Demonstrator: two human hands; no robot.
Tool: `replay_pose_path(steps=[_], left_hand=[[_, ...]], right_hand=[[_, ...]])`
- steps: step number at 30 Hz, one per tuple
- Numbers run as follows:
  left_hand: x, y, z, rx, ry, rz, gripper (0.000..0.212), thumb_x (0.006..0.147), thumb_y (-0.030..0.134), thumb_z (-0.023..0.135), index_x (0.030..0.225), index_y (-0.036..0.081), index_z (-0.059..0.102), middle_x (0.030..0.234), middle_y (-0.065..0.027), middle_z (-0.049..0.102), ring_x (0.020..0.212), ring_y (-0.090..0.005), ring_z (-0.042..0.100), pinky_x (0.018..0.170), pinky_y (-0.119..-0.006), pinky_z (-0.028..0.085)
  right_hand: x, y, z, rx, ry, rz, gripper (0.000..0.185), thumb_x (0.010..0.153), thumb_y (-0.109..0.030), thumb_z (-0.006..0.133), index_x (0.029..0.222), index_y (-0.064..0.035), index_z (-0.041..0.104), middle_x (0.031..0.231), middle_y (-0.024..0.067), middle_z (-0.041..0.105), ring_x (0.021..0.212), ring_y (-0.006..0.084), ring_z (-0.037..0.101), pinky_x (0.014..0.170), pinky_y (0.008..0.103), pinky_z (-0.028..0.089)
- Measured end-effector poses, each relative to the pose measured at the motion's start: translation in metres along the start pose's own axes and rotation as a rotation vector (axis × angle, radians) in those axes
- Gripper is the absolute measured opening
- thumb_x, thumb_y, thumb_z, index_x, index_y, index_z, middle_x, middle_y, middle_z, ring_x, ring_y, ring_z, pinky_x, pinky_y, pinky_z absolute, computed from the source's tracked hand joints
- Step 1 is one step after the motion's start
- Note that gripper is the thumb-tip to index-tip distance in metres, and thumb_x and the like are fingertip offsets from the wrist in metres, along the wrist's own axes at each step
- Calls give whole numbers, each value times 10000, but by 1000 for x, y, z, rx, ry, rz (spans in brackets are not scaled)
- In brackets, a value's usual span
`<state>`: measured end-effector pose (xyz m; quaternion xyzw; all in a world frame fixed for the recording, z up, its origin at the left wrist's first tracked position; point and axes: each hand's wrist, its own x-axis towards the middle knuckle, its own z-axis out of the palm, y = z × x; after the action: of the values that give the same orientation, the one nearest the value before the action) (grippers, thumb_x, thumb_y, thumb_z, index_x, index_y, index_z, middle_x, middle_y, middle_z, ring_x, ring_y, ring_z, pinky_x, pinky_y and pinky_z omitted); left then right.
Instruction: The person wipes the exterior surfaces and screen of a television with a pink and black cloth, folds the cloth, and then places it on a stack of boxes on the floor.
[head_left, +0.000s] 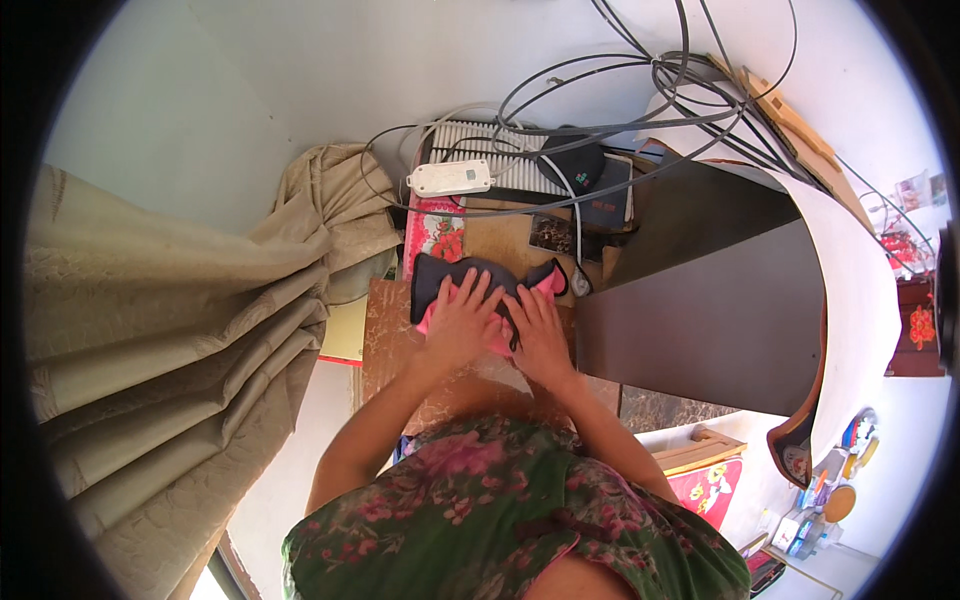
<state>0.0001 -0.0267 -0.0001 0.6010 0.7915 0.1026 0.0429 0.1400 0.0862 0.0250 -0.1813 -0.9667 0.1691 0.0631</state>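
A dark grey and pink cloth item (487, 271) with black edging lies crumpled in front of me, on the brown marbled surface (390, 322). My left hand (466, 319) rests on its left and middle part, fingers spread over the grey side. To the right, my right hand (538, 334) lies on it too, its fingers pointing away from me. Pink fabric shows between the two hands, and a thin black strip of edging hangs near the right thumb. Both palms hide part of the cloth, and its underside is out of sight.
Behind the cloth are a white power strip (450, 178), a white pleated filter (487, 146) and a black cap (571, 161). Looped black cables (622, 131) hang above. A large dark panel (705, 315) stands right; a beige curtain (187, 322) hangs left.
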Motion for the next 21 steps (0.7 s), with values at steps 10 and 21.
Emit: replay_pose_path(steps=[10,21], left_hand=[[41,-23,3,-48,82,-104,586,883,423,490,1417,186,449,1524,-120,331,1425,-316,253,1136,-545,150],[-39,-3,-6,-50,104,-26,494,912,376,521,1328,110,528,1428,-181,432,1371,-363,315,1120,-563,165]], right_hand=[[47,7,6,-125,194,-9,552,750,-194,655,1271,-72,517,1274,129,511,1230,300,446,1000,473,344],[-5,-2,2,57,98,-136,212,830,-193,648,1008,-83,614,1044,89,568,996,295,507,832,409,434]])
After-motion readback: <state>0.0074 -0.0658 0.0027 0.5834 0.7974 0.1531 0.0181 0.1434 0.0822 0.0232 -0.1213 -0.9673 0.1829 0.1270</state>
